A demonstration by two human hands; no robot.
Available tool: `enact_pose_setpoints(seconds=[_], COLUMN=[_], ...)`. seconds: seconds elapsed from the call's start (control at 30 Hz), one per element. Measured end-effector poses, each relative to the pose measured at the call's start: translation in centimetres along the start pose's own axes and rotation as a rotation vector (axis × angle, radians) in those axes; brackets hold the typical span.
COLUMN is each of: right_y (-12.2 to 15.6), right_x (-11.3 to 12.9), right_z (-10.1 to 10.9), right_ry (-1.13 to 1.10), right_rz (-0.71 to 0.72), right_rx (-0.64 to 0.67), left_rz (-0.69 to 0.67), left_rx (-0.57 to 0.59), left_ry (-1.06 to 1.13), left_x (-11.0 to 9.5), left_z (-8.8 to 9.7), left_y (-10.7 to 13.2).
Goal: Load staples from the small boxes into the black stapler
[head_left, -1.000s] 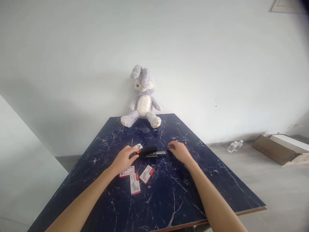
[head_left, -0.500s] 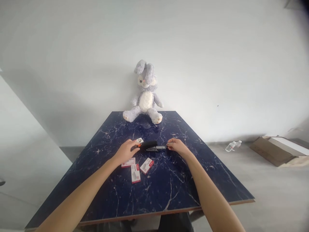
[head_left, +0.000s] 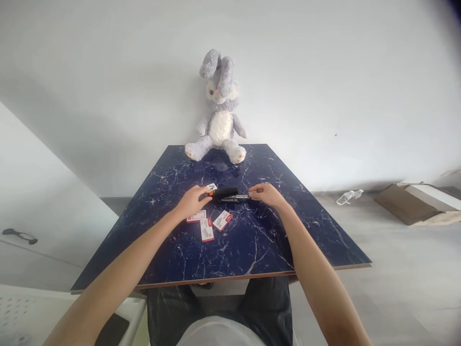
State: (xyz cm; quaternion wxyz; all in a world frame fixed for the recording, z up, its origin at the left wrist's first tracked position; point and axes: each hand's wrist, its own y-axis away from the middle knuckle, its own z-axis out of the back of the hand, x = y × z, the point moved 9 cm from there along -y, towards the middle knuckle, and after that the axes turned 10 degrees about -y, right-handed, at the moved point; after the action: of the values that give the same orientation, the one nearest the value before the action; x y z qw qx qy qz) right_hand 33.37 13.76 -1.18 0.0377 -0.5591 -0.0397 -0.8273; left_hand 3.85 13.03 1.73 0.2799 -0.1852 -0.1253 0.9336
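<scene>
Centrally, left hand (head_left: pixel 192 202) gripping black stapler (head_left: pixel 226 192), right hand (head_left: pixel 266 194) at its metal rail (head_left: pixel 240 196), grasp unclear.

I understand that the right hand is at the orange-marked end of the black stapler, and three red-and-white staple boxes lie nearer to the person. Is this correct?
Not quite: the head view shows the left hand at that end of the black stapler; three red-and-white staple boxes do lie nearer to the person.
</scene>
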Motion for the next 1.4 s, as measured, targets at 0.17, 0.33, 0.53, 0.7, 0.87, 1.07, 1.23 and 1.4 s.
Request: enact_pose_setpoints(seconds=[0.17,0.33,0.53,0.7,0.87,1.07,1.23,1.4], right_y=[0.3,0.8,1.0,0.9,1.2,1.5,1.8,1.8], right_x=[-0.6,1.2,2.6,2.7,3.3,3.6,3.5,4.4], right_z=[1.0,0.6,-1.1,-0.8,-0.2,-0.6,-0.3,-0.2], right_ry=[-0.062,-0.127,-0.055,0.136,0.35,0.397,0.476,0.36], right_rz=[-0.063,0.012,0.073,0.104,0.158,0.116,0.128,0.227], right_rx=[0.011,-0.086,-0.031,-0.064,-0.088,0.02,0.049,-0.059], left_rz=[0.011,0.005,0.015,0.014,0.027,0.032,0.025,0.016], left_rx=[0.003,0.001,0.016,0.021,0.03,0.049,0.046,0.054], left_ry=[-0.001,0.005,0.001,0.01,0.024,0.031,0.024,0.036], left_x=[0.2,0.1,0.0,0.0,0.0,-0.2,-0.1,-0.1], left_z=[-0.2,-0.2,-0.1,-0.1,-0.2,-0.1,-0.2,-0.3], left_y=[0.0,0.0,0.0,0.0,0.1,0.1,0.0,0.0])
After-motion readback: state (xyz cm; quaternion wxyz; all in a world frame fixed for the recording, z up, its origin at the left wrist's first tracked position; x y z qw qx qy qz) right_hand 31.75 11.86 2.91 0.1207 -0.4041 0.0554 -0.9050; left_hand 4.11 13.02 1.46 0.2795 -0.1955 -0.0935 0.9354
